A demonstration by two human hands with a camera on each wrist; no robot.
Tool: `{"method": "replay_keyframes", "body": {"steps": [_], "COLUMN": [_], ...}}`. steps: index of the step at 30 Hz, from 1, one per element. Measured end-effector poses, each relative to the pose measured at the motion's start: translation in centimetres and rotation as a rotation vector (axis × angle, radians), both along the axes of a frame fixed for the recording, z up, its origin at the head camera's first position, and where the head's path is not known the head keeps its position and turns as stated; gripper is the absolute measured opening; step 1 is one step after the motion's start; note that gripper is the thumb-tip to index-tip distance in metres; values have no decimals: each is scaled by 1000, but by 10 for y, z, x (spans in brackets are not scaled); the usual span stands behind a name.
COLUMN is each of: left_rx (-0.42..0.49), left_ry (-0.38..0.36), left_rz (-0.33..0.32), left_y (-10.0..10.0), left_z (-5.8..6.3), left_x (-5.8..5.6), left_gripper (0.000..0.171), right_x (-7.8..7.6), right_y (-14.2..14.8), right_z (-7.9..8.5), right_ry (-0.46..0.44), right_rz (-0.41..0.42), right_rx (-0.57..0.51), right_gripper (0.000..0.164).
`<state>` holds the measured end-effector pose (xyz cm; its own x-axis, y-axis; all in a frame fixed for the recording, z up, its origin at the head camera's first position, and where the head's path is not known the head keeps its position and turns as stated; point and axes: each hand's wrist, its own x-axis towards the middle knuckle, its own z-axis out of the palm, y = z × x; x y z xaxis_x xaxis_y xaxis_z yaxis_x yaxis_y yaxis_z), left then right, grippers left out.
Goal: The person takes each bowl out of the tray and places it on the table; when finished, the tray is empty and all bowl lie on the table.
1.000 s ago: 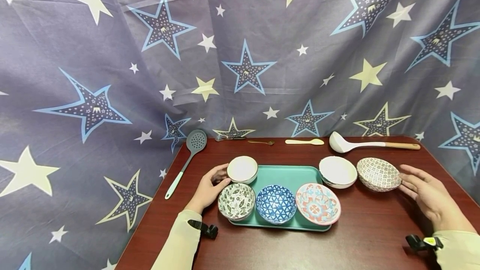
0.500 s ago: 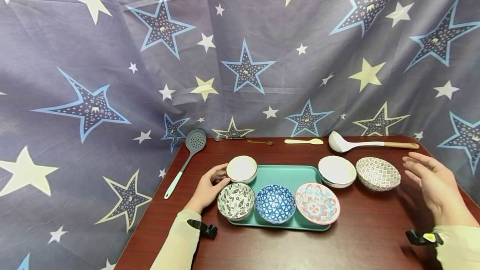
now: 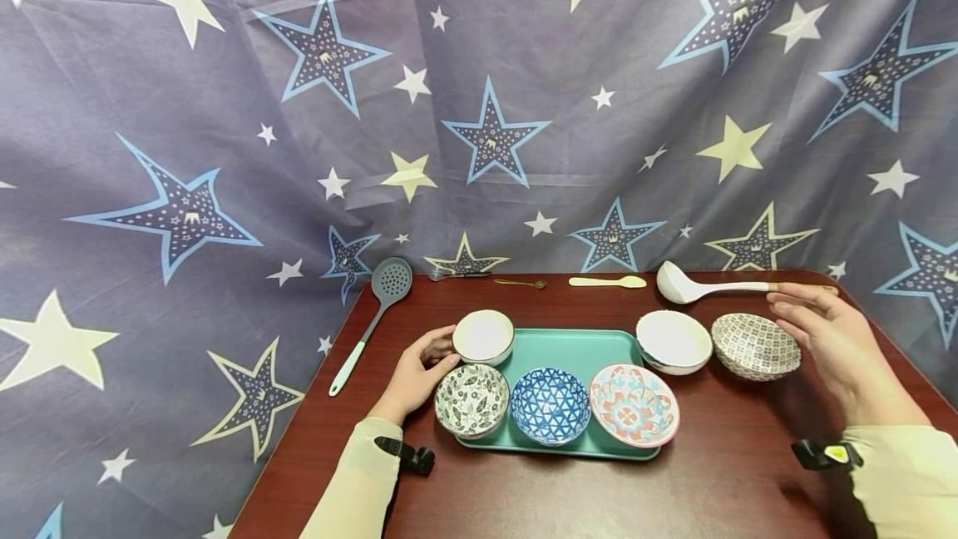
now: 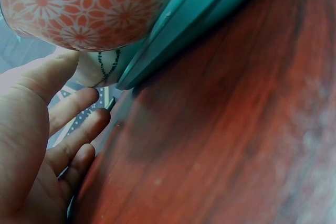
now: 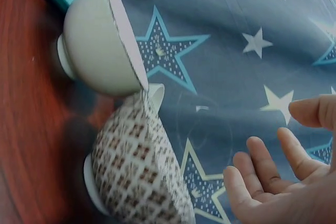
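Arranging seems part-done — four bowls on tray | two bowls off, toward table's right edge — left hand, right hand loosely spread, both empty

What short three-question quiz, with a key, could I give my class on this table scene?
1. True or false: the checked bowl stands on the table, off the tray.
2. Which lies nearest the table's left edge: A) the ladle, B) the slotted spoon, C) the blue bowl?
3. In the head view, which hand is nearer the leaf-patterned bowl?

Key: 1. True. 2. B. 3. The left hand.
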<state>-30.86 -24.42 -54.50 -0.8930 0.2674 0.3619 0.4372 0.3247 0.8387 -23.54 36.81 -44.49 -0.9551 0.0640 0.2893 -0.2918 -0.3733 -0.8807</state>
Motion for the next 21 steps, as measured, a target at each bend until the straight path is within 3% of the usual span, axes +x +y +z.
{"method": "replay_keyframes", "body": {"steps": [7, 15, 21], "left_rx": [-12, 15, 14], "left_ry": [7, 2, 7], "left_rz": [14, -15, -21], "left_y": [0, 6, 7], "left_z": [-3, 21, 25], "left_x": [-2, 15, 18], "left_gripper": [53, 52, 52], "right_x": [-15, -33, -41], "right_y": [-18, -46, -70], "right_z": [13, 23, 25], "right_ry": [11, -7, -56], "right_rz": [11, 82, 107], "right_rx": [114, 154, 285], "right_gripper": [32, 30, 22]}}
